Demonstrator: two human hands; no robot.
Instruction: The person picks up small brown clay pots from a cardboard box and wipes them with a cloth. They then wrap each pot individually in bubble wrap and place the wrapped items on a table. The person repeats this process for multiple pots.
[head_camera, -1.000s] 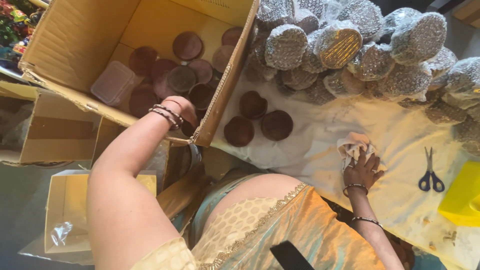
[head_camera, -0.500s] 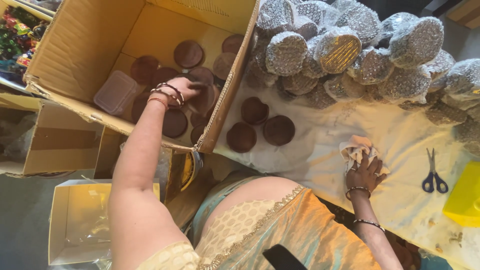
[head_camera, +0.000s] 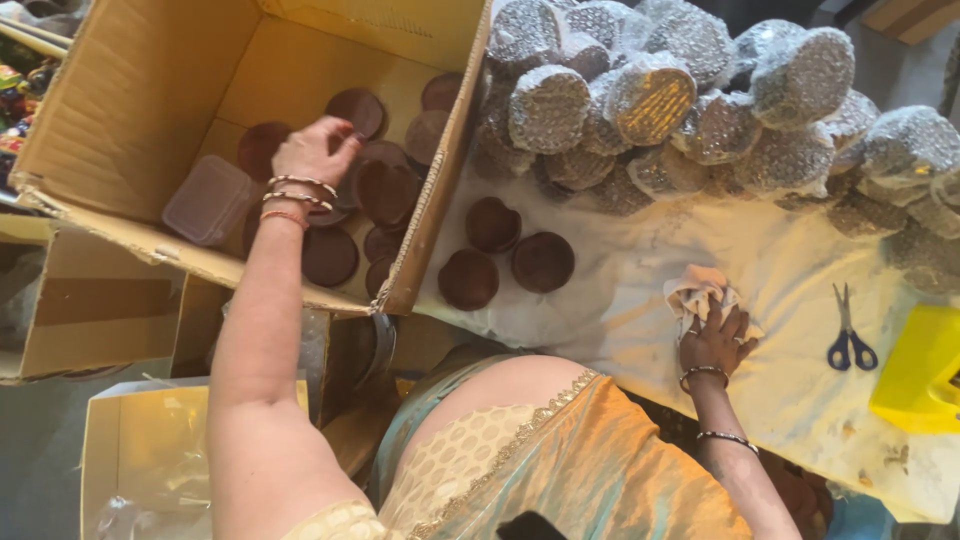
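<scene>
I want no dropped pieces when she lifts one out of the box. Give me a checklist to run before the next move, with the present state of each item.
1. Left hand is over the brown discs in the cardboard box: ok.
2. Fingers closed on a disc: cannot tell, the hand hides the contact.
3. Clear plastic container is out of the hand's way, beside the wrist: ok.
4. Room on the white cloth next to the three discs already out: ok.
5. Right hand is free: not ok, it rests on a crumpled rag.
6. Scissors lie away from both hands: ok.
</scene>
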